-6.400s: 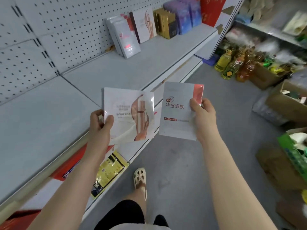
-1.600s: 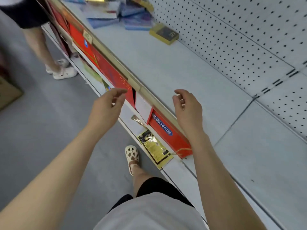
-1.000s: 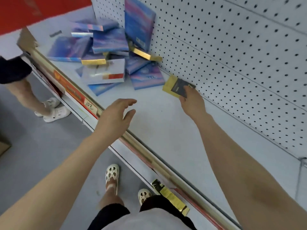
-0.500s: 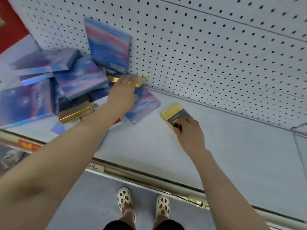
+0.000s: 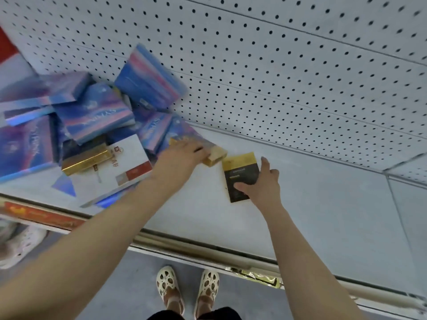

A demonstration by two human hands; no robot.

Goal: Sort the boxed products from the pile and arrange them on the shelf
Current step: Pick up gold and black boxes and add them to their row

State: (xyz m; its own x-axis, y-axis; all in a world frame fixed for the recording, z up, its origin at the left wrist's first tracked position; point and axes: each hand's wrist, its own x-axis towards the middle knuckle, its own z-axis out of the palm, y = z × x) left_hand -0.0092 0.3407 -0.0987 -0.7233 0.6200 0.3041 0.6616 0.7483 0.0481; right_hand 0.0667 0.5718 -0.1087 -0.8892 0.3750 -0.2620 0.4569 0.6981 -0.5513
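Near the centre of the frame, the person's right hand [image 5: 258, 188] holds a black and gold box [image 5: 240, 176], with the thumb pressed on its dark face and the fingers reaching up along its right edge. The box lies flat or nearly flat on the pale grey shelf [image 5: 323, 215]. Just to its left, the left hand [image 5: 182, 155] grips a gold box [image 5: 213, 157] by its long side; only the box's right end shows past the fingers, almost touching the upper left corner of the black and gold box.

Spreading from the left hand toward the upper left of the frame is the pile [image 5: 92, 125] of boxed products, a loose heap of mostly blue and purple boxes at all angles. One blue box [image 5: 150, 77] leans against the white pegboard wall [image 5: 277, 54] that fills the top of the frame. In the pile, another long gold box [image 5: 85, 160] lies across a white box with a red corner [image 5: 129, 162].

Along the bottom runs the shelf's front rail [image 5: 208, 248], and below it, at bottom centre, are the person's feet in cream perforated sandals [image 5: 187, 287] on a grey floor. At the far left edge, another pale shoe [image 5: 16, 245] shows, blurred.
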